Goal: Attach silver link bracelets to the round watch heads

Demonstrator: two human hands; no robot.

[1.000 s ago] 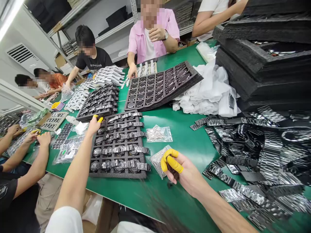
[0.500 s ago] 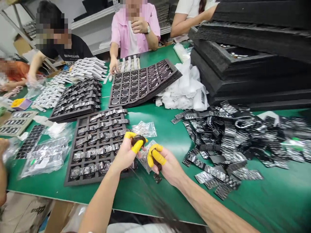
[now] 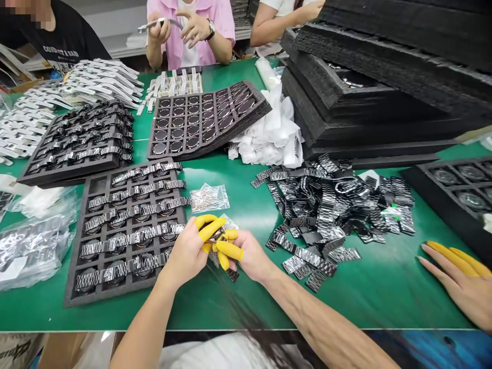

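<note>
My left hand (image 3: 194, 246), with yellow finger covers, is closed around a dark watch (image 3: 216, 236) in front of me. Against it, my right hand (image 3: 240, 251) pinches at the watch's edge with yellow-covered fingertips; a short piece of dark metal band (image 3: 232, 274) shows beneath them. A foam tray (image 3: 92, 187) of watches with black metal bands lies to the left of my hands. Just beyond my hands is a clear bag of thin metal pins (image 3: 209, 198). Loose black metal bands (image 3: 326, 215) are heaped to the right.
Behind are a foam tray of round watch heads (image 3: 192, 123), crumpled white wrapping (image 3: 272, 133) and white straps (image 3: 100, 84). Tall black foam trays (image 3: 369, 107) stand back right. Another person's hand (image 3: 461, 282) rests at right. Plastic bags (image 3: 34, 251) lie left.
The view has turned rightward. My hands have come together at the watch. Another person's hand and a tray show at right, and the person opposite now raises a strap in both hands.
</note>
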